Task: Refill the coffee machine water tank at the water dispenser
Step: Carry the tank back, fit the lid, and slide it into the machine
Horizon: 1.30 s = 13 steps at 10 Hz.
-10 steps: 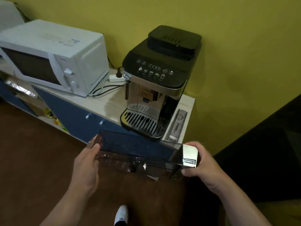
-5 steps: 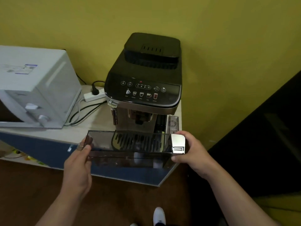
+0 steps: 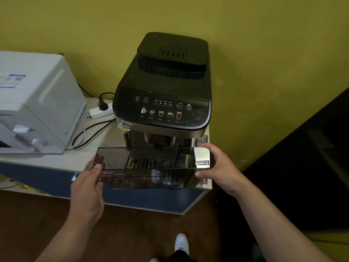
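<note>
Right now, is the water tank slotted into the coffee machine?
No, both hands, left and right, hold the water tank in front of the coffee machine.

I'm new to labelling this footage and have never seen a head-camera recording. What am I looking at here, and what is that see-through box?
The one view comes from a camera worn on a person's head, looking down at their own arms. The left hand and right hand hold a smoky, see-through water tank level by its two ends, in front of the black coffee machine. The machine stands on a pale countertop, beside a white microwave and a white power strip with a black plug in it. Whether the tank holds water is hard to tell. A white shoe shows on the brown floor below.
</note>
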Each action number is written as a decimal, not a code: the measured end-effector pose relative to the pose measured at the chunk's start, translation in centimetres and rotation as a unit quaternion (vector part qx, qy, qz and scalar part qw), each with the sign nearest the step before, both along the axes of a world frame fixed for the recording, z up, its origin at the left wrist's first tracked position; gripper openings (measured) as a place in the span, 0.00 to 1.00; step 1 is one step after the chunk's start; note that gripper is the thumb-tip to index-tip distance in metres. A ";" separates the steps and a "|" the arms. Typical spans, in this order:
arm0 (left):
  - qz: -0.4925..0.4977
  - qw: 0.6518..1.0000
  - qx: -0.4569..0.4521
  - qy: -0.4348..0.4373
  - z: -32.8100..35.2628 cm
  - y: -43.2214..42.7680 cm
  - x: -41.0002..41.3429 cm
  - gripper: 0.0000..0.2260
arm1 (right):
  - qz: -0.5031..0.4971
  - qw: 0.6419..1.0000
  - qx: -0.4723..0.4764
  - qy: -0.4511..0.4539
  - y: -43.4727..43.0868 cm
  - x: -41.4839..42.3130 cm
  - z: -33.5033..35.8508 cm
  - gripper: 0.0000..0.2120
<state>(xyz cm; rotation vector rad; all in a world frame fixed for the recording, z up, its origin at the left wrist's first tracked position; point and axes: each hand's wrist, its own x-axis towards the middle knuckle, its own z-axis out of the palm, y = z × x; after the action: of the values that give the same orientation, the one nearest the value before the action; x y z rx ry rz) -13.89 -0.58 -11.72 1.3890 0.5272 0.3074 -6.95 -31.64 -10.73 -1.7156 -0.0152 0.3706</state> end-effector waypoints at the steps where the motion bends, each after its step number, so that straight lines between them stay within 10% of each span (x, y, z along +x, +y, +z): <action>1: 0.006 0.999 -0.031 -0.002 0.0 0.1 0.6 0.20 | 0.007 1.000 0.004 -0.005 0.2 0.4 0.1 0.36; 3: -0.003 1.000 -0.013 0.012 -1.0 0.5 0.8 0.16 | 0.023 1.000 0.002 -0.004 0.2 0.9 0.1 0.37; 6: -0.116 0.983 0.109 0.096 -0.7 2.3 2.1 0.41 | 0.028 1.000 0.006 -0.001 0.3 1.2 0.1 0.36; 8: -0.119 0.987 0.080 0.069 -0.3 1.8 2.7 0.31 | 0.041 0.999 -0.011 0.004 0.0 1.7 0.1 0.38; 10: -0.113 0.984 0.112 0.074 -0.6 2.1 2.7 0.34 | -0.106 0.982 0.127 0.095 -3.6 2.8 -1.5 0.19; 11: -0.113 0.984 0.111 0.081 -0.6 2.1 2.6 0.31 | -0.190 0.974 -0.071 0.100 -4.3 3.7 -4.8 0.05; 13: -0.101 0.990 0.074 0.063 -0.1 1.5 2.6 0.32 | -0.181 0.945 -0.258 0.081 -2.6 4.8 -9.9 0.11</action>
<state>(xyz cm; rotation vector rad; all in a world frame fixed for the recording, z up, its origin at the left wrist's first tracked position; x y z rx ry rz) -11.32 0.93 -11.79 1.6000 0.4693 0.0955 -2.12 -34.25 -20.68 -2.1460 0.5556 0.2497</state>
